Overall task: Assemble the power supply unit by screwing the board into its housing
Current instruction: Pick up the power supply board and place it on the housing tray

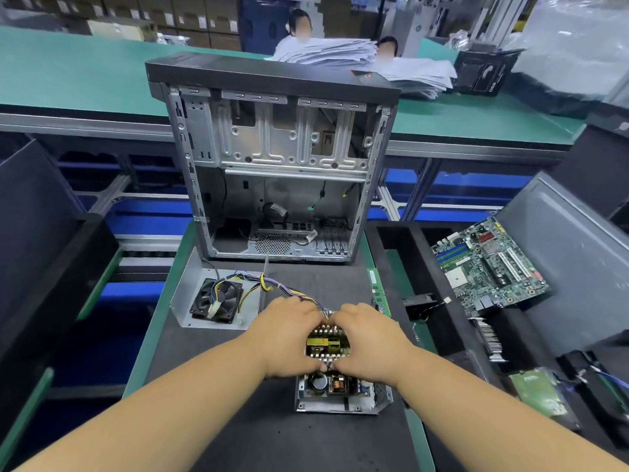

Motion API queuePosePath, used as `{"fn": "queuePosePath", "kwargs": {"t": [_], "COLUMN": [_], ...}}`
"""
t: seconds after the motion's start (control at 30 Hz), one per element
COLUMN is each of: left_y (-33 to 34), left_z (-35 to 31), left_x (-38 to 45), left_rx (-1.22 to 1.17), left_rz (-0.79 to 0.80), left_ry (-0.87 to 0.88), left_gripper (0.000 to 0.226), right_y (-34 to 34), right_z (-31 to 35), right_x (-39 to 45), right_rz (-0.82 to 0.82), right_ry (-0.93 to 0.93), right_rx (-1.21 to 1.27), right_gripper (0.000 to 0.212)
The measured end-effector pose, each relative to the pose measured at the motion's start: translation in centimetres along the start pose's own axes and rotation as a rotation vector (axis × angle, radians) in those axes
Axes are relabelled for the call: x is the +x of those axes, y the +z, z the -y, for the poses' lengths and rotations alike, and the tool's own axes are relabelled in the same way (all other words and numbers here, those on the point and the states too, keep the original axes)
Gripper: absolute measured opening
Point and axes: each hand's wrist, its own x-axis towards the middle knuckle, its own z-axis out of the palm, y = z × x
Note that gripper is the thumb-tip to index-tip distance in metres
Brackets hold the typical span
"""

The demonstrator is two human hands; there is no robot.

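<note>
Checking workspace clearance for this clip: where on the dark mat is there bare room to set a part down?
Bare mat lies near the person, in front of the housing and between the forearms. A smaller bare strip runs between the computer case and both hands, left hand, right hand. Crowded: the fan cover and its wires on the left, the memory stick on the right.
</note>
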Motion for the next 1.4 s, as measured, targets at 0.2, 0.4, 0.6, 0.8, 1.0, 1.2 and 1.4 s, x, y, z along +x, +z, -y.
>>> {"fn": "queuePosePath", "kwargs": {"t": [0.2,0.4,0.6,0.8,1.0,1.2,1.4], "left_y": [0.1,-0.6,-0.6,-0.4,-0.2,-0.2,0.1], "left_z": [-0.7,-0.2,-0.5,-0.6,-0.5,-0.5,-0.5], "left_x": [0.7,0.8,0.5,0.5,0.4,0.6,0.7], "left_rx": [0.079,0.027,0.042,0.029,0.042,0.078,0.081], "left_rz": [-0.013,0.021,0.054,0.047,0.047,0.063,0.086], "left_ry": [-0.014,-0.051,-0.053,-0.052,-0.045,-0.031,-0.038], "left_gripper": [0.071,0.065,0.068,0.067,0.070,0.069,0.067], "right_y": [-0.6,-3.1,-4.1,-2.5,-2.7,-3.0,-2.5], "right_z": [0.1,-2.6,-5.9,-5.2,-3.8,-2.4,-3.0], "right_x": [-0.1,-0.1,0.0,0.5,0.6,1.9,3.0], "right_rz": [-0.014,-0.099,0.139,0.033,-0.072,-0.027,0.057], "right_ry": [0.002,0.032,0.326,0.300,0.247,0.311,0.282], "right_rx": [0.039,0.142,0.046,0.000,0.001,0.225,0.196], "right_gripper": [0.061,0.046,0.079,0.056,0.033,0.026,0.038]}}
